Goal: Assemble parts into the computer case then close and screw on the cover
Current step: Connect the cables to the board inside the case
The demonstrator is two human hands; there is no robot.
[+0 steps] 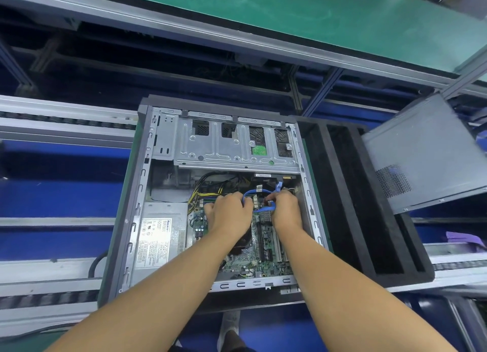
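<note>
Computer case point(147, 167) lies on its side on a conveyor workstation, open side up, with its inner parts in full view. Inside, a metal drive cage point(224, 146) fills the far end, a grey power supply point(158, 238) with a white label sits at the near left, and a green circuit board point(263, 249) covers the floor to the right of it. A bundle of yellow and black wires point(200, 193) runs from the power supply side toward the middle.

Both hands reach into the middle of the case, close together but apart. The left hand point(229, 212) has its fingers curled, with a loop of the blue cable point(259, 192) caught between thumb and forefinger. The right hand point(286, 209) has its fingers bent downward and pressed together on the other stretch of the same cable, beside a small red part; its fingertips are hidden, so I cannot tell exactly how they pinch.

Just beside the case on the right lies a black foam tray point(369, 193) with long slots. The grey cover point(427, 151), with a vent grid, rests tilted over the tray's far right corner. A green-topped bench point(290, 12) runs across behind.
</note>
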